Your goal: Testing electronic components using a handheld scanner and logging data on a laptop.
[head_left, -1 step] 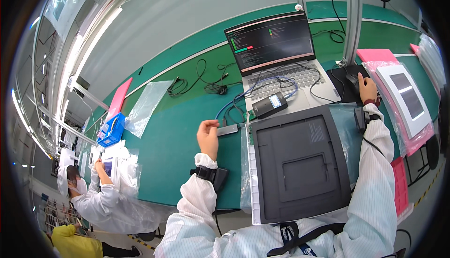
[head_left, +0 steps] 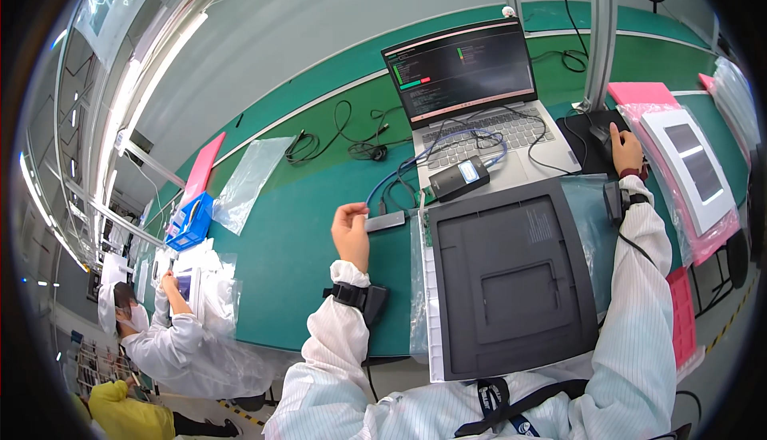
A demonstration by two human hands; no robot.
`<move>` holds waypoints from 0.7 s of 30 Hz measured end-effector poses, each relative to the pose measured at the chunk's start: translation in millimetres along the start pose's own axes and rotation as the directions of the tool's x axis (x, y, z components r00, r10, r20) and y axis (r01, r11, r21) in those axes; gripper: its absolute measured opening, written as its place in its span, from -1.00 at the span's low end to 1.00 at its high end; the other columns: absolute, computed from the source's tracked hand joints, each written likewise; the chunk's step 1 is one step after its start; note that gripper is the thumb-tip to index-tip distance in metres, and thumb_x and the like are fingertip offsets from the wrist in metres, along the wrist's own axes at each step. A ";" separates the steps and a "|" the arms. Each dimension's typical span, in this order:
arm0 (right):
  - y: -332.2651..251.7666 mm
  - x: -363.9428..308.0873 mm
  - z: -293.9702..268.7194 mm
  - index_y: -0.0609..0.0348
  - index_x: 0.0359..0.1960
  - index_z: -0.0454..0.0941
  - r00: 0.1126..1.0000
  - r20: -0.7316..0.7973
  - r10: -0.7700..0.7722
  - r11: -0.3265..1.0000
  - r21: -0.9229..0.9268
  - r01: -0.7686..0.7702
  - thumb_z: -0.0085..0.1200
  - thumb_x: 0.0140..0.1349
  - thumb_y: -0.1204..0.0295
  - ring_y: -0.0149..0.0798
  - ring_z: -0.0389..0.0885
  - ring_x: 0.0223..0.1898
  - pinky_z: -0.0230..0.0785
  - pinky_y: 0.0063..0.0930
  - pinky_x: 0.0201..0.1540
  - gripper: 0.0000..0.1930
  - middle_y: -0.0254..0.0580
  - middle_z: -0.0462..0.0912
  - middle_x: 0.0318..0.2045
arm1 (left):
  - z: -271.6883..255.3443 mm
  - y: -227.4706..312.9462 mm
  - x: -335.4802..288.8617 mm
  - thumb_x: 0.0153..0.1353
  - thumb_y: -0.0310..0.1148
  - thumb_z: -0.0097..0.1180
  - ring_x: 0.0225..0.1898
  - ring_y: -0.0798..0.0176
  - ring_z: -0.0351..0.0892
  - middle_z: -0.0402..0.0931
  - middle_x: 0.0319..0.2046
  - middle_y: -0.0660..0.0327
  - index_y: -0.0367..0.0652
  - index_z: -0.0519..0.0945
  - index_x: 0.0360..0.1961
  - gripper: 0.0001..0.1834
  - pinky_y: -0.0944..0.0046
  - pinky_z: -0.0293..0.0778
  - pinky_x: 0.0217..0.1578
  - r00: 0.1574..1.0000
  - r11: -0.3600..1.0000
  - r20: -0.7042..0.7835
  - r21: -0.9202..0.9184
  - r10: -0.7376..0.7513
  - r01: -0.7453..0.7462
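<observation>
My left hand (head_left: 350, 237) is raised over the green bench with its fingers curled in. Whatever the fingers may hold is hidden. Right by them lies a small grey cable adapter (head_left: 386, 222); I cannot tell whether they touch. My right hand (head_left: 627, 152) rests at a dark computer mouse (head_left: 599, 133) on a black mouse pad (head_left: 572, 130), its fingers close together against the mouse's side. Between my forearms lies a large black panel (head_left: 519, 312) with a recessed rectangle, on a white frame. Beyond it stands an open laptop (head_left: 551, 148), with a black box (head_left: 457, 180) at its front edge.
Loose black cables (head_left: 367, 151) lie left of the laptop, near a clear plastic bag (head_left: 252, 180). A white-framed device (head_left: 691, 164) on pink foam stands at the right. A metal post (head_left: 601, 41) rises behind. Far left, a co-worker (head_left: 192, 344) sits near a blue bin (head_left: 190, 220).
My left hand has shifted slightly left, baring a little more of the adapter's end. My right hand stays at the mouse.
</observation>
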State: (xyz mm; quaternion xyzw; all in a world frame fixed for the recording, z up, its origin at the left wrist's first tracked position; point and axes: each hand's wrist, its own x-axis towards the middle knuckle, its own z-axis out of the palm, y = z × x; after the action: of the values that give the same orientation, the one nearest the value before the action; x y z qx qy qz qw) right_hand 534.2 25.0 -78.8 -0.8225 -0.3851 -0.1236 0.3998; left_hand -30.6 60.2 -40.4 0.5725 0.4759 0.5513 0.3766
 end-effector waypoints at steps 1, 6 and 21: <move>2.1 0.4 0.2 0.31 -0.52 0.54 1.000 0.001 0.002 1.000 -0.001 -0.002 -0.11 0.20 -0.07 0.06 0.50 -0.30 0.28 -0.15 -0.18 -0.42 0.08 0.55 -0.43 | 0.6 3.6 1.2 0.10 -0.60 -0.10 -0.25 0.38 0.47 0.51 -0.34 0.19 -0.31 0.48 -0.29 -0.85 0.42 0.36 -0.18 0.997 0.999 -0.067 -0.029 0.028 -0.030; 3.1 1.3 2.9 0.30 -0.52 0.55 1.000 -0.003 -0.011 1.000 -0.010 0.011 -0.11 0.19 -0.09 0.07 0.50 -0.30 0.29 -0.15 -0.18 -0.42 0.08 0.56 -0.43 | -10.9 -14.6 10.4 0.13 -0.52 -0.09 -0.27 0.39 0.45 0.50 -0.36 0.22 -0.30 0.48 -0.30 -0.86 0.44 0.33 -0.19 0.987 0.985 -0.027 -0.069 -0.158 0.156; 1.2 1.8 3.2 0.32 -0.52 0.55 1.000 0.003 -0.021 1.000 0.001 0.021 -0.11 0.20 -0.07 0.06 0.50 -0.32 0.29 -0.15 -0.19 -0.42 0.08 0.56 -0.43 | -12.0 -14.0 11.4 0.18 -0.48 -0.18 -0.24 0.33 0.47 0.48 -0.28 0.15 -0.34 0.45 -0.27 -0.81 0.38 0.36 -0.14 0.983 0.978 -0.053 -0.122 -0.178 0.171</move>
State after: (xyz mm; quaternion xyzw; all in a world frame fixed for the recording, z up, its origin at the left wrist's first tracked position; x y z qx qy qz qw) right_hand 536.0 27.9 -80.7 -0.8185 -0.3942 -0.1265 0.3984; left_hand -44.9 73.7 -49.4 0.4876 0.5028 0.5611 0.4411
